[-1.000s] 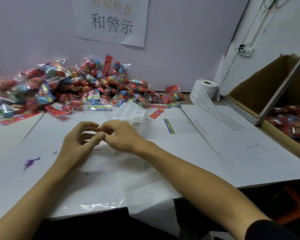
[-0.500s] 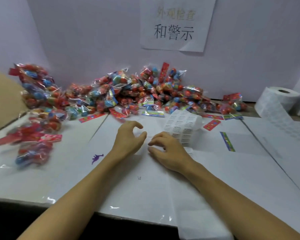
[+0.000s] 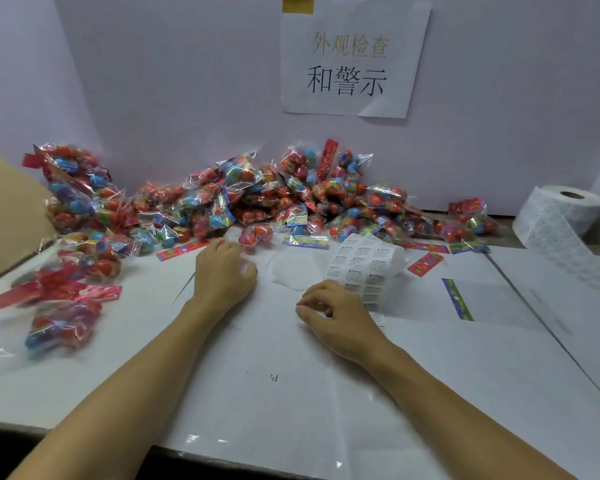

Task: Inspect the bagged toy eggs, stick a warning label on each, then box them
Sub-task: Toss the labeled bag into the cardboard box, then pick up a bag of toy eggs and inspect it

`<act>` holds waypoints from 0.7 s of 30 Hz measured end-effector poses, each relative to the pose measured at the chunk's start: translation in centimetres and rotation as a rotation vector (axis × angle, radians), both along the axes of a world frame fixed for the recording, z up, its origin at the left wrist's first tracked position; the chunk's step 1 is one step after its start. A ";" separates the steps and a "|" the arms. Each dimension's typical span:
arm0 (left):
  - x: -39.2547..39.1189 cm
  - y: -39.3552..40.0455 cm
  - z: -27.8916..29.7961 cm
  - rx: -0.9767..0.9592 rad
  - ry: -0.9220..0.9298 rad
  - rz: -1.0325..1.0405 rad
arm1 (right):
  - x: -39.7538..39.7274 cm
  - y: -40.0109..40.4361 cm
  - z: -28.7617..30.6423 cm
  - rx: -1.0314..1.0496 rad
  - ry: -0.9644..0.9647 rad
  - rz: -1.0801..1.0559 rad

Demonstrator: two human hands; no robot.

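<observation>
A big heap of clear bags with red and blue toy eggs lies along the back wall. More bagged eggs lie at the left. My left hand reaches forward, fingers spread, close to a bag at the heap's front edge; it holds nothing I can see. My right hand rests on the table with fingers loosely curled, beside a curled strip of warning labels. Whether a label is on its fingertips is not visible.
A large roll of label stock stands at the back right. A cardboard flap rises at the left edge. Loose red and striped header cards lie on the white table. A paper sign hangs on the wall.
The view has swung left, so the box at the right is out of frame. My hands have parted: the left has gone forward toward the heap, the right stays by the label strip.
</observation>
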State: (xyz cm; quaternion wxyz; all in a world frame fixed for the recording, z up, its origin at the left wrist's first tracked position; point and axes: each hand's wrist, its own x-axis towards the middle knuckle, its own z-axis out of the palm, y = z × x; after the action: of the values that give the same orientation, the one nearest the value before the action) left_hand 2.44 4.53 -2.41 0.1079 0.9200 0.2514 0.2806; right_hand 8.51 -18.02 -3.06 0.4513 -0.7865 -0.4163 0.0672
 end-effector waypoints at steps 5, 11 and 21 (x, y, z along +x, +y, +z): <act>-1.7 -2.4 3.3 0.059 -0.422 -0.223 | -0.3 -0.2 0.5 0.272 -0.013 -0.142; -4.1 -4.2 7.5 -0.583 -0.514 -0.462 | -0.5 -1.0 1.8 0.479 0.248 -0.176; -5.2 -5.9 6.2 -1.147 -0.259 -0.838 | -0.8 -2.7 3.8 0.189 0.355 0.080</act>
State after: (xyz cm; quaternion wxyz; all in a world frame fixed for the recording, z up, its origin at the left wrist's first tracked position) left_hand -2.75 -1.41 3.77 0.7016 0.6968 -0.0299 0.1462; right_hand 7.75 -20.69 0.69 0.5864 -0.6992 -0.3656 0.1832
